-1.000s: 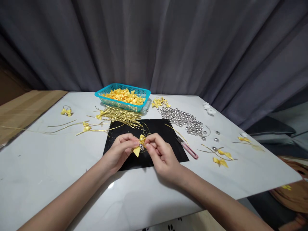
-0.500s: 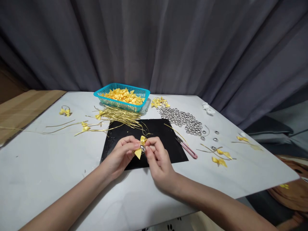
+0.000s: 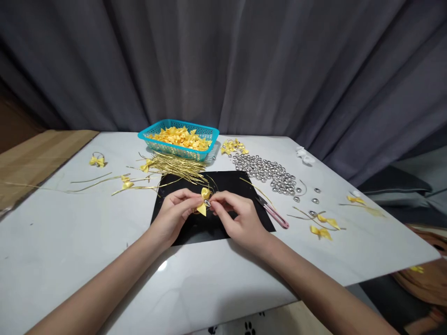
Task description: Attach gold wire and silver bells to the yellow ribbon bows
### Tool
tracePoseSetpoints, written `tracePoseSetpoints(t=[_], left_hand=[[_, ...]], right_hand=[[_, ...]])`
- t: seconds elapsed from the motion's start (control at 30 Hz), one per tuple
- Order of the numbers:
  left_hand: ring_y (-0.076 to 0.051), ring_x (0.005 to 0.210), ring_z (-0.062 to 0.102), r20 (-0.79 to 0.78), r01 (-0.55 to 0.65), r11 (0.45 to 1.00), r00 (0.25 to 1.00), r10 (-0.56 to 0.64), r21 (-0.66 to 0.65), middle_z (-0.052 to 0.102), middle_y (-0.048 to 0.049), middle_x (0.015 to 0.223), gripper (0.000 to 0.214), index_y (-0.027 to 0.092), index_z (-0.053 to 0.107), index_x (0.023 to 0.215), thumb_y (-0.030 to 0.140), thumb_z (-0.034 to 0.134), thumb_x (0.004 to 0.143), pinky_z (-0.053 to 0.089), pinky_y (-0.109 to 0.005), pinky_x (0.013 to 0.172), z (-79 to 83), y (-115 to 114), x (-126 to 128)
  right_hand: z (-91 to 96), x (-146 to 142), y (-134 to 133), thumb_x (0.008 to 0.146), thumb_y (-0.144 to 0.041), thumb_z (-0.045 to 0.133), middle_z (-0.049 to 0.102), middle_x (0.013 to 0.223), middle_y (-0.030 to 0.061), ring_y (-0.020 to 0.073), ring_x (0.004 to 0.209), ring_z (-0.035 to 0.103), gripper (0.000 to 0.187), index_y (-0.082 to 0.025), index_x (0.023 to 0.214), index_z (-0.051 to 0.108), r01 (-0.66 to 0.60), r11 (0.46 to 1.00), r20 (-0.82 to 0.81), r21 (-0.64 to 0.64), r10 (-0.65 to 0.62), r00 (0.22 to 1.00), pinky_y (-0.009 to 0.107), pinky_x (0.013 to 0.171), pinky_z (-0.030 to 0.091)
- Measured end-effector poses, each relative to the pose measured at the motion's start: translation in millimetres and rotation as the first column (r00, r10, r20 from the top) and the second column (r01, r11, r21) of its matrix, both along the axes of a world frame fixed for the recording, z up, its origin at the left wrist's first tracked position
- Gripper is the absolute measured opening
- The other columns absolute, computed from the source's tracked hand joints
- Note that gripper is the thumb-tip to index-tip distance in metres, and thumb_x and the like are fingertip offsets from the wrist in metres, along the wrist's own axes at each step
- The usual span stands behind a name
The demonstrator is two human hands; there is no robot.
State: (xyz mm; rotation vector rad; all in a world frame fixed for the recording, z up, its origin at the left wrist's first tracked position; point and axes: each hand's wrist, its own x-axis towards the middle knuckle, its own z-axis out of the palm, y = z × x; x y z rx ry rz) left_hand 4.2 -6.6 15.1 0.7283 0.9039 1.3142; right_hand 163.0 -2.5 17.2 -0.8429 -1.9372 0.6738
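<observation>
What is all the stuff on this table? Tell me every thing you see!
bow: one, yellow with a silver bell, held between both hands
mat: one, black, under the hands
basket: one, teal, full of yellow bows, far side
gold wires: a pile, before the basket
silver bells: a heap, right of the mat
cutter: one, pink handle, mat's right edge
loose bows: several, yellow, scattered
table: one, white
curtain: grey, behind
left hand: pinching the bow
right hand: pinching the bow

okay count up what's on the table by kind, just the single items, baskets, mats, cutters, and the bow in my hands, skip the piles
Basket: 1
Black mat: 1
Pink-handled cutter: 1
Yellow bow pinched between left hand and right hand: 1
Total: 4
</observation>
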Motion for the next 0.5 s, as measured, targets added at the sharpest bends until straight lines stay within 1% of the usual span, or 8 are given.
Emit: tracePoseSetpoints(t=[0.1,0.2,0.27,0.33,0.4,0.47,0.5], left_hand=[[-0.006,0.054,0.057,-0.028,0.019,0.999,0.999,-0.018,0.032,0.065,0.0033,0.055,0.012,0.018,0.067,0.054,0.017,0.079,0.054,0.044,-0.014,0.055,-0.4,-1.5,0.7],[-0.007,0.053,0.058,-0.049,0.048,0.997,0.998,-0.045,0.054,0.066,0.0031,0.055,0.011,0.019,0.067,0.055,0.019,0.078,0.056,0.045,-0.015,0.055,-0.7,-3.6,1.0],[-0.007,0.054,0.058,-0.067,0.043,0.997,0.997,-0.039,0.064,0.066,0.0031,0.056,0.011,0.019,0.067,0.055,0.019,0.078,0.056,0.044,-0.015,0.054,-0.7,-4.4,0.7],[-0.006,0.054,0.058,-0.116,0.013,0.997,0.993,-0.004,0.081,0.067,0.0028,0.057,0.011,0.019,0.068,0.055,0.019,0.079,0.055,0.044,-0.015,0.054,-1.3,-4.3,-0.1],[-0.006,0.055,0.057,-0.187,-0.015,0.995,0.982,0.034,0.099,0.067,0.0022,0.058,0.012,0.018,0.068,0.056,0.019,0.079,0.055,0.044,-0.015,0.055,-2.8,-3.5,-0.8],[-0.007,0.056,0.057,-0.256,-0.023,0.994,0.965,0.05,0.109,0.067,0.0016,0.058,0.012,0.017,0.068,0.057,0.02,0.08,0.055,0.044,-0.015,0.056,-5.0,-2.7,-1.2],[-0.007,0.057,0.057,-0.281,-0.023,0.993,0.958,0.054,0.112,0.067,0.0014,0.058,0.012,0.017,0.068,0.058,0.021,0.08,0.056,0.045,-0.015,0.057,-6.1,-2.4,-1.2]], right_hand=[[-5.0,-5.6,-6.0,0.087,-0.017,0.047,0.061,0.071,0.0019,0.0096,0.061,0.057,0.013,-0.017,0.081,0.058,0.021,1.0,-0.068,0.0,-0.021,0.997,0.02,0.057,0.048],[-8.8,-10.1,-10.4,0.087,-0.017,0.047,0.062,0.072,0.0014,0.0088,0.059,0.059,0.012,-0.018,0.082,0.057,0.017,0.999,-0.173,-0.051,-0.026,0.985,0.019,0.056,0.05],[-9.5,-10.5,-9.7,0.086,-0.018,0.048,0.062,0.071,0.0009,0.0086,0.058,0.06,0.01,-0.018,0.083,0.058,-0.015,0.995,-0.215,-0.095,-0.006,0.977,0.019,0.056,0.052],[-8.2,-8.6,-5.8,0.085,-0.02,0.05,0.062,0.069,0.0004,0.0088,0.057,0.061,0.009,-0.017,0.082,0.059,-0.069,0.984,-0.208,-0.162,0.034,0.978,0.02,0.056,0.053],[-4.8,-4.7,-0.1,0.083,-0.024,0.055,0.062,0.067,0.0006,0.0095,0.057,0.061,0.009,-0.016,0.081,0.059,-0.083,0.967,-0.179,-0.241,0.04,0.983,0.021,0.056,0.052],[0.3,0.2,5.5,0.079,-0.027,0.06,0.064,0.075,0.0027,0.0088,0.055,0.059,0.013,-0.016,0.086,0.059,-0.026,0.957,-0.147,-0.288,-0.017,0.989,0.021,0.052,0.05],[3.2,2.8,7.7,0.078,-0.028,0.062,0.065,0.08,0.0039,0.0079,0.054,0.057,0.016,-0.016,0.088,0.059,0.017,0.959,-0.132,-0.283,-0.056,0.99,0.02,0.049,0.048]])
